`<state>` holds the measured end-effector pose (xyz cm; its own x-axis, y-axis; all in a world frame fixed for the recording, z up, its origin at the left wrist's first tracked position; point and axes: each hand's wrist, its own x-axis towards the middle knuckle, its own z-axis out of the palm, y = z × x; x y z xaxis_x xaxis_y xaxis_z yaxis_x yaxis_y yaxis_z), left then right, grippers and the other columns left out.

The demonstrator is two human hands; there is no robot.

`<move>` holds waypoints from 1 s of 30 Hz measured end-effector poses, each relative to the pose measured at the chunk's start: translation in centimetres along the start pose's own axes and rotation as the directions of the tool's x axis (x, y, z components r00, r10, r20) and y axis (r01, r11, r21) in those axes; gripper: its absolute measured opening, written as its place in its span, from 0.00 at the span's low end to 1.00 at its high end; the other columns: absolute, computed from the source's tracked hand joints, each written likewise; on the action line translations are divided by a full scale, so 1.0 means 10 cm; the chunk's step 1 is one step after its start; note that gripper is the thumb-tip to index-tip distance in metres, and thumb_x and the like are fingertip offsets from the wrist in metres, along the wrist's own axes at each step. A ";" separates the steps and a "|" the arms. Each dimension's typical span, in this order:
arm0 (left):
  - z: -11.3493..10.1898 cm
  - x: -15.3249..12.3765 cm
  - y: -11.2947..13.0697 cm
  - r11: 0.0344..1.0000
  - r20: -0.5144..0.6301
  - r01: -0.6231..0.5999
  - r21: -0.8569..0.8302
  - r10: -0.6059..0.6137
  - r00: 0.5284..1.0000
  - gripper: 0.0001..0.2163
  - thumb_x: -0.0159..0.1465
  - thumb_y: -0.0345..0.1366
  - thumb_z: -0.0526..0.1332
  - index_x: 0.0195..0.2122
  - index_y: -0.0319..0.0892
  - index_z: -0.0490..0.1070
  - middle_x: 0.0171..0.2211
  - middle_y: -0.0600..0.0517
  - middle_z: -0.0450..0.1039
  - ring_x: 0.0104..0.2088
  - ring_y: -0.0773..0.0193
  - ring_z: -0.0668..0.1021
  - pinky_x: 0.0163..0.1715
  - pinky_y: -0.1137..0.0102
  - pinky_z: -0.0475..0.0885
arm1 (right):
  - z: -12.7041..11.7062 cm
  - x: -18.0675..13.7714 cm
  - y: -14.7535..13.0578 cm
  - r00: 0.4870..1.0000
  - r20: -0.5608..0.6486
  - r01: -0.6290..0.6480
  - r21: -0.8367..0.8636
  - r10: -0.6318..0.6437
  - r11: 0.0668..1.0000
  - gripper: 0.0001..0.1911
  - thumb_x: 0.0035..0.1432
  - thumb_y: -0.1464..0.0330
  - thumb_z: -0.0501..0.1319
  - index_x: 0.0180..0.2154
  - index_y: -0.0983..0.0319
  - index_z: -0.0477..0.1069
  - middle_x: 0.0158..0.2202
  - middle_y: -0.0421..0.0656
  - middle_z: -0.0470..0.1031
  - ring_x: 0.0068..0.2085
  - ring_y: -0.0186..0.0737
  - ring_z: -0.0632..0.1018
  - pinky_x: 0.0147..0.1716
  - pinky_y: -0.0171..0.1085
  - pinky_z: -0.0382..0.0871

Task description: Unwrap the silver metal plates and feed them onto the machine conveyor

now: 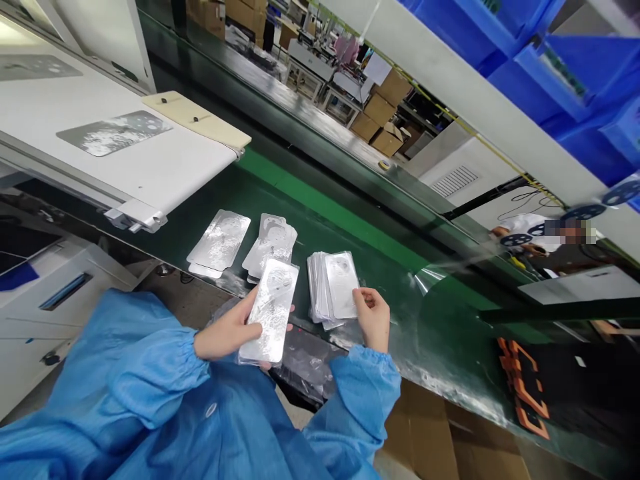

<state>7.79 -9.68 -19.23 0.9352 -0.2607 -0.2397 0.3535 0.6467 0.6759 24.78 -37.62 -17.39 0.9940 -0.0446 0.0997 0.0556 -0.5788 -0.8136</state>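
Observation:
My left hand [231, 329] is closed around a stack of silvery, plastic-wrapped flat plates [270, 308], held upright above the near edge of the dark green belt [400, 280]. My right hand [373, 313] pinches the top plate of a fanned pile [334, 287] lying on the belt. Two more piles of the same plates, the left pile [220, 241] and the middle pile [273, 243], lie on the belt further back. Both arms wear blue smock sleeves.
A white conveyor [150, 167] at the left carries a silvery sheet [116, 132]. Behind the belt runs a white rail with blue bins [575, 60] above. Cardboard boxes [380, 110] stand far back. Another person sits at the right [530, 233]. Black film [305, 353] lies under my hands.

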 end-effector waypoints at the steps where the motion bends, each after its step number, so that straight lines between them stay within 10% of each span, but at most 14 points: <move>1: -0.03 0.00 -0.01 1.000 0.009 -0.024 -0.018 0.024 1.000 0.45 0.56 0.30 0.65 0.71 0.60 0.43 0.67 0.43 0.64 0.57 0.39 0.77 0.39 0.56 0.82 | -0.02 -0.05 -0.08 1.000 0.010 0.007 0.064 -0.008 0.998 0.23 0.49 0.48 0.66 0.33 0.62 0.74 0.30 0.45 0.77 0.33 0.44 0.77 0.34 0.39 0.70; 5: -0.14 -0.01 0.02 0.987 -0.024 -0.149 -0.061 0.148 0.989 0.36 0.56 0.25 0.61 0.67 0.50 0.58 0.61 0.44 0.73 0.56 0.48 0.78 0.50 0.58 0.76 | 0.11 -0.43 -0.48 0.996 0.083 0.000 0.241 -0.020 0.970 0.22 0.54 0.49 0.67 0.38 0.61 0.72 0.29 0.41 0.75 0.29 0.38 0.73 0.28 0.34 0.66; 9: -0.23 -0.15 0.20 0.970 0.039 -0.159 -0.186 0.169 0.985 0.31 0.50 0.24 0.64 0.58 0.41 0.71 0.56 0.42 0.78 0.56 0.48 0.78 0.52 0.60 0.73 | 0.74 -1.07 -0.89 0.978 0.180 0.044 0.298 -0.102 0.953 0.19 0.58 0.52 0.66 0.37 0.61 0.72 0.27 0.39 0.73 0.28 0.36 0.73 0.27 0.33 0.66; 13: -0.39 -0.51 0.35 0.974 -0.002 -0.142 -0.176 0.144 0.990 0.19 0.61 0.39 0.66 0.52 0.36 0.76 0.50 0.40 0.81 0.50 0.51 0.81 0.52 0.60 0.72 | 1.27 -1.65 -1.12 0.860 0.445 0.142 0.262 -0.250 0.955 0.15 0.63 0.55 0.62 0.35 0.61 0.73 0.32 0.43 0.77 0.32 0.39 0.77 0.32 0.35 0.72; 17: -0.56 -0.91 0.12 0.973 -0.196 -0.152 -0.172 0.118 0.973 0.17 0.63 0.43 0.66 0.47 0.35 0.78 0.41 0.42 0.82 0.40 0.56 0.83 0.46 0.62 0.75 | 1.27 -1.64 -1.20 0.671 0.653 0.322 0.172 -0.353 0.931 0.14 0.64 0.57 0.62 0.35 0.60 0.77 0.38 0.46 0.80 0.38 0.44 0.79 0.39 0.39 0.74; 22: -0.56 -1.20 -0.43 0.925 -0.180 -0.113 -0.364 0.050 0.982 0.20 0.61 0.43 0.67 0.51 0.38 0.75 0.37 0.48 0.79 0.33 0.55 0.83 0.41 0.56 0.76 | 1.32 -1.34 -1.37 0.727 0.559 0.376 0.162 -0.399 0.912 0.14 0.65 0.57 0.61 0.43 0.60 0.75 0.39 0.46 0.79 0.40 0.44 0.79 0.41 0.40 0.74; 27: -0.54 -1.34 -0.62 0.965 -0.117 -0.070 -0.254 0.041 0.992 0.19 0.63 0.48 0.65 0.48 0.40 0.75 0.36 0.51 0.76 0.32 0.59 0.82 0.40 0.60 0.73 | 1.64 -1.38 -1.59 0.314 0.846 0.384 0.301 -0.430 0.873 0.11 0.65 0.59 0.63 0.42 0.58 0.75 0.38 0.43 0.77 0.38 0.40 0.77 0.40 0.37 0.71; 30: -0.57 -1.42 -0.59 0.988 -0.020 -0.039 -0.148 0.036 0.999 0.20 0.62 0.52 0.65 0.46 0.40 0.75 0.36 0.52 0.74 0.33 0.61 0.80 0.43 0.61 0.71 | 1.73 -1.40 -1.69 0.178 0.906 0.368 0.300 -0.384 0.880 0.10 0.64 0.60 0.65 0.35 0.59 0.74 0.32 0.40 0.73 0.34 0.36 0.73 0.35 0.34 0.68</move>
<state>-7.45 -5.78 -23.79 0.9476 -0.2230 -0.2289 0.3164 0.7555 0.5737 11.52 -13.14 -14.90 0.2408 0.9519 -0.1893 0.4434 -0.2814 -0.8510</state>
